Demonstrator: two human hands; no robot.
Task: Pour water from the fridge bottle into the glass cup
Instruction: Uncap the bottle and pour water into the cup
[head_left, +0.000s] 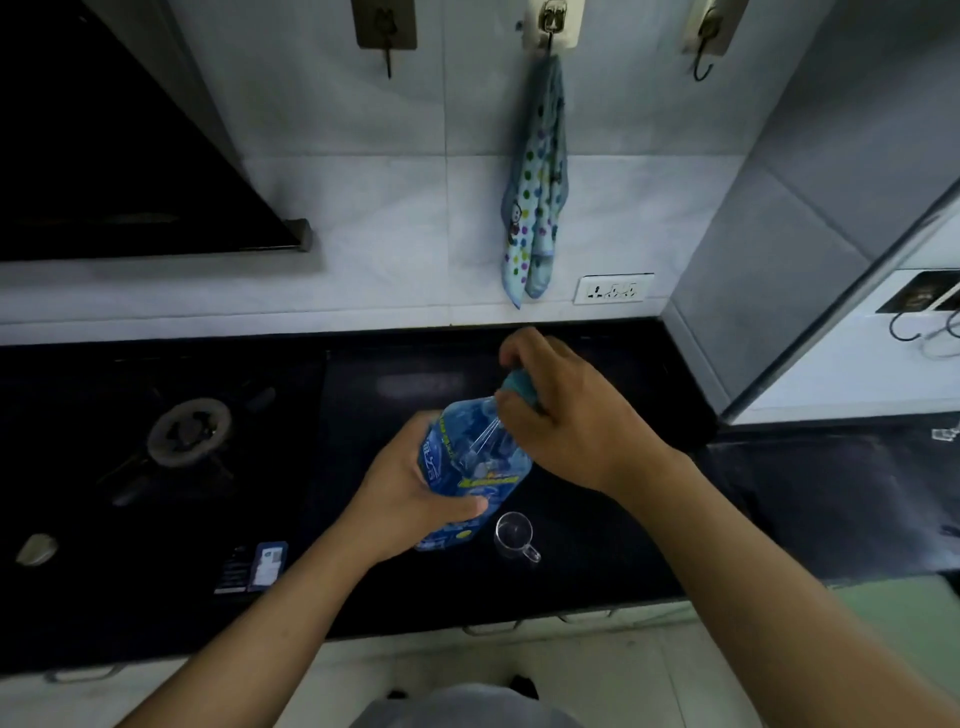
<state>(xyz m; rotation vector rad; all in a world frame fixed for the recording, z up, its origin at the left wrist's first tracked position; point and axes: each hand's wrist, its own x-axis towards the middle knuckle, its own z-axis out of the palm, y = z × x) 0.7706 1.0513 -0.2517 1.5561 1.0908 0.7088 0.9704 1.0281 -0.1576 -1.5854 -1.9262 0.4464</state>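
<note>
A clear blue plastic water bottle (475, 457) with a blue and yellow label is held above the black counter (597, 571), tilted with its neck up and to the right. My left hand (410, 499) grips its body from the left. My right hand (566, 410) is closed around the teal cap (516, 384) at the bottle's top. A small clear glass cup (515, 535) with a handle stands upright on the counter just below and right of the bottle's base; it looks empty.
A gas burner (188, 431) sits on the hob at the left. A small blue and white packet (267, 564) lies near the counter's front edge. A dotted cloth (537, 192) hangs on the tiled wall above a socket (613, 288). The hood (104, 156) is upper left.
</note>
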